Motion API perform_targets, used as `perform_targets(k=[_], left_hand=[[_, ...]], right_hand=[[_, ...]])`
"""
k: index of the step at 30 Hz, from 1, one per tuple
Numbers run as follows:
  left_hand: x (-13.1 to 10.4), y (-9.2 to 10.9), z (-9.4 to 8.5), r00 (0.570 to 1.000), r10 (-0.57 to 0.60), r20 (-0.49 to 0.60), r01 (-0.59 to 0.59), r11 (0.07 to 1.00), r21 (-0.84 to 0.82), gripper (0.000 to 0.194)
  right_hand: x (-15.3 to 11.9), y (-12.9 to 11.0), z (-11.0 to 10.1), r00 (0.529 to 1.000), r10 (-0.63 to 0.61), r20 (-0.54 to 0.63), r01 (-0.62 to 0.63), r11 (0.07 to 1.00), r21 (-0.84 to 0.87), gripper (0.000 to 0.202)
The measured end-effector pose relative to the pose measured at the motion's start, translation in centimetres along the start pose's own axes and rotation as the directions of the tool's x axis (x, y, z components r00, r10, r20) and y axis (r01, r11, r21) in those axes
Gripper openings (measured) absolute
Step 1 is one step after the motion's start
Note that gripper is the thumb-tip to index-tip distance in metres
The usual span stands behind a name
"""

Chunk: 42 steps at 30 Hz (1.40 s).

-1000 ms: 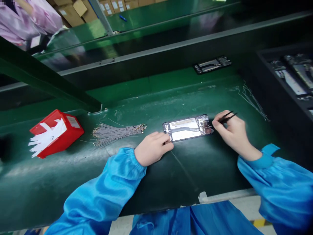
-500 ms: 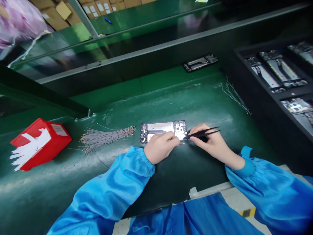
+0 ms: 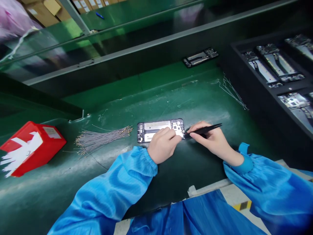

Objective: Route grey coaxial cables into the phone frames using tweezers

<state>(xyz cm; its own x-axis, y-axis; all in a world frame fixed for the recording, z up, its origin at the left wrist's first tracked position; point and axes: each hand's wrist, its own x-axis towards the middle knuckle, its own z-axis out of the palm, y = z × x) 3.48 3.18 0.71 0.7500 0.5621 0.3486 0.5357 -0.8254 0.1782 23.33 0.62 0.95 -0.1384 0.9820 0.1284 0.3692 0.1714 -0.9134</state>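
An opened phone chassis (image 3: 157, 125) lies flat on the green bench mat, its circuit board at the right end. My left hand (image 3: 163, 145) rests over its lower edge, fingers curled and pressed together near the board; what they pinch, if anything, is too small to see. Black tweezers (image 3: 204, 130) are gripped in my right hand (image 3: 211, 140), their tips at the board's lower right corner. To the left of the chassis lies a bundle of thin grey cables (image 3: 104, 140) with gold-coloured ends.
A red box (image 3: 52, 143) with white paper strips stands at the left. Another phone chassis (image 3: 200, 57) lies at the back. Loose wires (image 3: 232, 91) are beside a black tray (image 3: 259, 98) holding several chassis. A metal-edged shelf (image 3: 146, 44) crosses behind.
The view has shifted slightly, so the bench items appear a little further left. My right hand's tweezers now look more closed, their tips still near the board's corner.
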Motion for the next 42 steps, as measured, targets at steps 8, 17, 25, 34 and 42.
perform_targets(k=[8,17,25,34,42], left_hand=[[-0.26,0.11,0.26,0.999,0.031,-0.007,-0.031,0.998,0.064,0.027],[-0.39,0.24,0.05,0.998,0.058,-0.023,-0.056,0.995,0.086,0.028],[-0.35,0.22,0.14,0.997,0.060,-0.039,-0.057,0.995,0.076,0.025],[-0.32,0.27,0.22,0.998,0.052,-0.041,-0.048,0.996,0.081,0.026],[-0.36,0.30,0.11,0.999,0.047,-0.016,-0.046,0.996,0.078,0.027]], right_hand=[[0.18,-0.28,0.07,1.000,0.001,0.028,-0.001,1.000,-0.011,0.006],[0.19,-0.53,0.05,1.000,0.022,0.021,-0.021,0.999,-0.029,0.007],[0.19,-0.62,0.06,0.999,0.043,0.033,-0.042,0.999,-0.030,0.009],[0.17,-0.43,0.07,0.999,0.034,0.041,-0.033,0.999,-0.015,0.007],[0.03,-0.34,-0.02,0.997,-0.046,0.062,0.050,0.998,-0.050,0.004]])
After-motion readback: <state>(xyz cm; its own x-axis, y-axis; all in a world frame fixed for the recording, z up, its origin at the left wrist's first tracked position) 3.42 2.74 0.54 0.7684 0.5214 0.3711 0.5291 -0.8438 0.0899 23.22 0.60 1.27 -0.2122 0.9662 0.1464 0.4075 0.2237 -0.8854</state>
